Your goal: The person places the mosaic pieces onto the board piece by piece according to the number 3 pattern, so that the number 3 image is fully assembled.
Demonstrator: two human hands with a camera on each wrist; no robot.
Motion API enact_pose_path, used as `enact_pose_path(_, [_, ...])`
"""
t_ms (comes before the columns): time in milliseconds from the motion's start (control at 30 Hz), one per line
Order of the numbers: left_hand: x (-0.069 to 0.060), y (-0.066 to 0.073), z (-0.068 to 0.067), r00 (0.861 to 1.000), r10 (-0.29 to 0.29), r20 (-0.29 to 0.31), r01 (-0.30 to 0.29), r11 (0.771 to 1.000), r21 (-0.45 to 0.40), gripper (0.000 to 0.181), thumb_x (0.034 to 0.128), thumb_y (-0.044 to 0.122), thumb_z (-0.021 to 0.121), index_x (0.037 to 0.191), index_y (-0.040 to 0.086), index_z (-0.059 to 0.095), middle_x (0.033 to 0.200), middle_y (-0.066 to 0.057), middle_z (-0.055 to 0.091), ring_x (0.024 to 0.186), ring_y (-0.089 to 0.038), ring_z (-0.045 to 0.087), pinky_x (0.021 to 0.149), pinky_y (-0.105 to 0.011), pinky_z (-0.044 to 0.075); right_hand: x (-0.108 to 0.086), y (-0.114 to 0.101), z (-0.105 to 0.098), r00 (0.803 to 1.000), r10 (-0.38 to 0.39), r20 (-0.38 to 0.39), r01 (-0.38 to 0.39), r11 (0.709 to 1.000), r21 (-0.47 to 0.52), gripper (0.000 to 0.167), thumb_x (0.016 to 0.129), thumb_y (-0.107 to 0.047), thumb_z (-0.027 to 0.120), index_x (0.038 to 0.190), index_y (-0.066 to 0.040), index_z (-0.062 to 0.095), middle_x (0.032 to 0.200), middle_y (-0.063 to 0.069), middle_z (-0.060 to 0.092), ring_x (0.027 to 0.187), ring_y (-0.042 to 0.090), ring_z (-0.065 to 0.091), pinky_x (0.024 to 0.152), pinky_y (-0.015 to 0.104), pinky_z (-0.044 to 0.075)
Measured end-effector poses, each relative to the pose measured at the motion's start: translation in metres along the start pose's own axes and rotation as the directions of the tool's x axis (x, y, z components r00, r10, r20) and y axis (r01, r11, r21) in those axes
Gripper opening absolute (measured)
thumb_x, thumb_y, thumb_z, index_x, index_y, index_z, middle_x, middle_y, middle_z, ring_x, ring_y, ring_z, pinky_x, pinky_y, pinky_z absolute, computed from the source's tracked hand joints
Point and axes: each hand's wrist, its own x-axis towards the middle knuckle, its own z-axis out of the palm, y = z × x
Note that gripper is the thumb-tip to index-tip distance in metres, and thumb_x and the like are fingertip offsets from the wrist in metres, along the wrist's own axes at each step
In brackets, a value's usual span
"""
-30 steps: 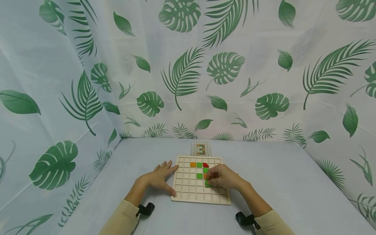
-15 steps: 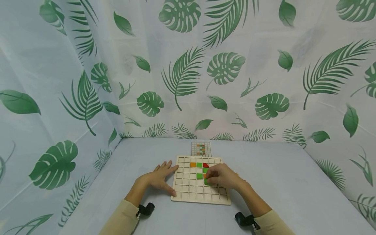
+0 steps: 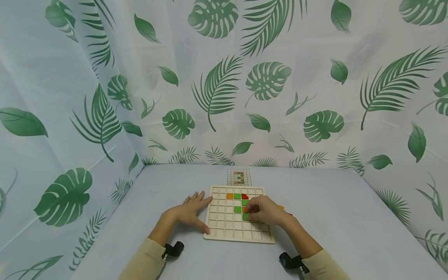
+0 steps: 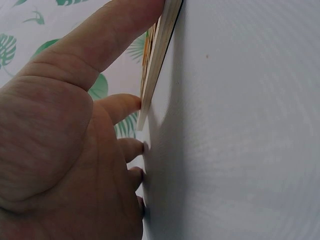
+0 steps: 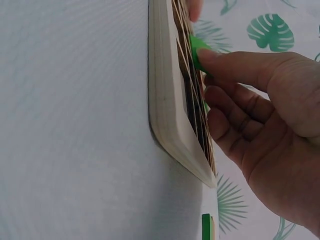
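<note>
Pinching a green tile (image 3: 245, 217) between thumb and finger, the right hand (image 3: 266, 211) is held low over the board (image 3: 224, 232), where the tile is placed just below an orange square (image 3: 244, 209). In the right wrist view the tile looks tilted; whether its cell is fully entered cannot be told. By the left hand (image 3: 189, 210), spread and gripping nothing, the board's left edge is touched with thumb and forefinger, while the other fingers are rested on the table (image 3: 325, 206).

Farther up the board, a second orange square (image 3: 230, 196), a green square (image 3: 237, 196) and a red quarter-round (image 3: 245, 196) are set side by side. Below the red, another green square (image 3: 245, 203) is seated, and one more green square (image 3: 237, 209) is found left of the partly covered orange.

Beyond the right hand, an orange piece (image 3: 281, 207) and a red piece (image 3: 289, 214) are partly hidden; by the right wrist camera a loose green piece (image 5: 206, 227) is shown beside the board.

Behind the board, a card (image 3: 239, 177) with a similar coloured grid is laid. Judged against it, the upper three rows seem done, the fourth is in hand, and one lower row seems left, though its colours are too small to be read surely.
</note>
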Motion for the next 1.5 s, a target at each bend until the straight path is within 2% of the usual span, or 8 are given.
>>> enact_pose_path(333, [-0.0005, 0.0002, -0.001, 1.0, 0.0, -0.004, 0.0, 1.0, -0.003, 0.125, 0.0678, 0.069, 0.087, 0.167, 0.024, 0.026, 0.176, -0.017, 0.006, 0.163, -0.038, -0.001, 0.131, -0.06, 0.003, -0.0012, 0.0015, -0.0014, 1.0, -0.004, -0.007, 0.004, 1.0, 0.002, 0.014, 0.088, -0.007, 0.082, 0.1, -0.01, 0.078, 0.097, 0.002, 0.072, 0.079, 0.008, 0.061, 0.069, 0.022, 0.055])
enact_pose_path(633, [0.001, -0.0004, -0.0014, 1.0, -0.004, -0.009, 0.004, 1.0, 0.001, 0.124, 0.0688, 0.068, 0.087, 0.167, 0.024, 0.025, 0.175, -0.017, 0.006, 0.163, -0.038, -0.001, 0.131, -0.06, 0.003, 0.0002, 0.0003, 0.0007, 1.0, 0.019, -0.001, -0.019, 1.0, -0.021, 0.016, 0.087, -0.008, 0.083, 0.102, -0.011, 0.077, 0.093, -0.001, 0.07, 0.078, 0.01, 0.06, 0.069, 0.021, 0.054])
enact_pose_path(1167, [0.0001, -0.0014, -0.0009, 1.0, -0.004, 0.001, 0.004, 1.0, -0.003, 0.124, 0.0679, 0.07, 0.086, 0.167, 0.027, 0.025, 0.176, -0.015, 0.004, 0.163, -0.037, -0.003, 0.131, -0.06, 0.002, 0.0007, -0.0005, -0.0008, 1.0, -0.005, 0.002, 0.005, 0.996, -0.088, 0.012, 0.087, -0.012, 0.084, 0.099, -0.012, 0.083, 0.094, -0.003, 0.072, 0.078, 0.007, 0.059, 0.069, 0.021, 0.053])
enact_pose_path(1400, [0.0004, -0.0024, 0.0006, 1.0, 0.002, -0.004, -0.002, 1.0, -0.004, 0.125, 0.0683, 0.069, 0.087, 0.167, 0.024, 0.025, 0.175, -0.018, 0.006, 0.163, -0.04, -0.001, 0.131, -0.061, 0.004, -0.0003, 0.0001, -0.0018, 1.0, -0.027, 0.006, 0.027, 0.996, -0.09, 0.014, 0.086, -0.014, 0.085, 0.1, -0.011, 0.082, 0.093, -0.003, 0.072, 0.078, 0.005, 0.059, 0.068, 0.022, 0.053])
enact_pose_path(1500, [0.0002, -0.0014, 0.0001, 1.0, 0.003, 0.003, -0.003, 1.0, -0.004, 0.125, 0.0686, 0.069, 0.087, 0.167, 0.024, 0.024, 0.176, -0.017, 0.005, 0.163, -0.039, -0.002, 0.131, -0.06, 0.003, -0.0021, 0.0011, -0.0044, 1.0, -0.007, -0.007, 0.006, 0.997, -0.082, 0.014, 0.088, -0.017, 0.084, 0.101, -0.014, 0.081, 0.092, -0.006, 0.071, 0.079, 0.007, 0.058, 0.068, 0.023, 0.052])
